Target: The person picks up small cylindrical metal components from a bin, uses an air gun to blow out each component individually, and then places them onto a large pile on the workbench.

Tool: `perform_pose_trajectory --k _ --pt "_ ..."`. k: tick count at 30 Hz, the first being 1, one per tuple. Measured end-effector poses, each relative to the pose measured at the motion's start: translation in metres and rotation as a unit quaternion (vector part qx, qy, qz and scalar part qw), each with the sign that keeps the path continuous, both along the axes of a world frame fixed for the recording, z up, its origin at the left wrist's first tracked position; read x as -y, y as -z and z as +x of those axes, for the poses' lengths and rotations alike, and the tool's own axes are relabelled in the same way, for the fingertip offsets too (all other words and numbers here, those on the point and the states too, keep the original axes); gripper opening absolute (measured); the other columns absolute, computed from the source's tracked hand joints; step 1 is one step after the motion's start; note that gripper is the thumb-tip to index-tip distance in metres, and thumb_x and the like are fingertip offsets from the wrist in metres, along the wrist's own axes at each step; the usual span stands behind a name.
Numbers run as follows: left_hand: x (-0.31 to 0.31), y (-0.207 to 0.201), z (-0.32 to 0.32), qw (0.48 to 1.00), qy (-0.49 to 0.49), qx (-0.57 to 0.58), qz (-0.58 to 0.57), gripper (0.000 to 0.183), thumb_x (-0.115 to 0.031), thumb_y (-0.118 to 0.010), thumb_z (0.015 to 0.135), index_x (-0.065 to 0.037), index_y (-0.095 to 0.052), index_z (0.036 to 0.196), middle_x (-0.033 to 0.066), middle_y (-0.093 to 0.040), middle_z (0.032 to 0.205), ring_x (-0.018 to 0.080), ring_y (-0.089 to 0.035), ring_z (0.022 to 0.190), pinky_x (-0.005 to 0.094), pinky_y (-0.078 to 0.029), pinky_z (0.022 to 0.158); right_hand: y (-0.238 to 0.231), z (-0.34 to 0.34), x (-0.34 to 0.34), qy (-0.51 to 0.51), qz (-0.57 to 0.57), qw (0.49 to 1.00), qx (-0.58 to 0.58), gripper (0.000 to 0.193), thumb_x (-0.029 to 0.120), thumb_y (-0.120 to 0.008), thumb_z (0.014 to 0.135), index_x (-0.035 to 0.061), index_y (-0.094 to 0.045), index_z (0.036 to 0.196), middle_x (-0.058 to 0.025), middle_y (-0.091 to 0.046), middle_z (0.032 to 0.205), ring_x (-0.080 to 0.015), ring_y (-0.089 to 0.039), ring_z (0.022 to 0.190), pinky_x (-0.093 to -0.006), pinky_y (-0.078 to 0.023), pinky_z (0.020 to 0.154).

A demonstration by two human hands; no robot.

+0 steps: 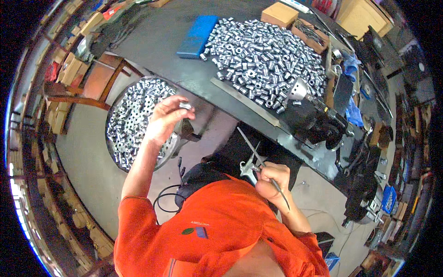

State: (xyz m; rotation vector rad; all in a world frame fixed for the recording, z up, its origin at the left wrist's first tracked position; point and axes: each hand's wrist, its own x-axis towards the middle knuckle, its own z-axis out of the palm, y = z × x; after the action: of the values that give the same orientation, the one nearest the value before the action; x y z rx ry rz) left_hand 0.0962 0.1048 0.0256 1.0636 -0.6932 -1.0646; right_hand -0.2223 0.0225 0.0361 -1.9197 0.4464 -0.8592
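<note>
One metal fitting (185,106): pinched in our left hand's (167,117) grip, near the round tray (172,145). One silver hand tool (247,170): clasped in our right hand (273,182). Many fittings filled the tray and surface (194,78); we judged handling unfinished, the completed share untellable.

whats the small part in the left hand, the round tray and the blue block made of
Small part in the left hand: probably metal, bright silvery with sharp highlights.
Round tray: likely metal, grey, shiny along its rim.
Blue block: perhaps plastic or painted; its plain colour leaves it open.
</note>
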Motion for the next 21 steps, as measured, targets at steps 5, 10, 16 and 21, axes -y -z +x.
perform_pose_trajectory --k 5,10,16,21 --pt "0.024 -0.012 -0.064 0.985 0.101 0.112 0.082 0.028 0.006 -0.069 0.072 -0.001 -0.062 0.098 0.0019 -0.062 0.088 0.0077 -0.056 0.072 0.0209 -0.047 0.066 0.003 -0.012 0.007 -0.018 0.008 0.998 -0.055 0.032 0.018 -0.063 0.065 0.006 -0.035 0.056 -0.0078 -0.036 0.053 -0.0256 -0.04 0.044 -0.0358 -0.027 0.042" --pt "0.037 -0.028 -0.1 0.886 0.18 0.426 -0.027 0.025 0.0 -0.069 0.065 -0.003 -0.062 0.088 0.0046 -0.051 0.067 0.0132 -0.052 0.06 0.0252 -0.041 0.054 -0.001 -0.006 0.016 -0.036 0.005 0.995 -0.093 0.027 0.019 -0.064 0.065 0.0059 -0.041 0.061 -0.0107 -0.042 0.056 -0.0315 -0.045 0.047 -0.0395 -0.034 0.045" --pt "0.035 -0.033 -0.119 0.778 0.188 0.596 -0.059 0.026 -0.004 -0.066 0.068 -0.004 -0.059 0.093 0.0102 -0.052 0.075 0.0275 -0.057 0.065 0.0369 -0.046 0.055 0.002 0.005 0.016 -0.008 -0.003 0.985 -0.17 0.016 0.014 -0.063 0.061 0.0047 -0.051 0.062 -0.0154 -0.052 0.059 -0.0365 -0.054 0.054 -0.0454 -0.042 0.049" --pt "0.04 -0.034 -0.121 0.757 0.215 0.613 -0.066 0.029 -0.007 -0.07 0.067 -0.003 -0.061 0.094 0.0088 -0.053 0.076 0.0271 -0.058 0.065 0.0357 -0.047 0.057 0.006 0.002 0.014 0.005 0.021 0.989 -0.145 0.016 0.012 -0.063 0.06 0.0039 -0.049 0.06 -0.0154 -0.051 0.057 -0.0354 -0.053 0.052 -0.0436 -0.041 0.048"
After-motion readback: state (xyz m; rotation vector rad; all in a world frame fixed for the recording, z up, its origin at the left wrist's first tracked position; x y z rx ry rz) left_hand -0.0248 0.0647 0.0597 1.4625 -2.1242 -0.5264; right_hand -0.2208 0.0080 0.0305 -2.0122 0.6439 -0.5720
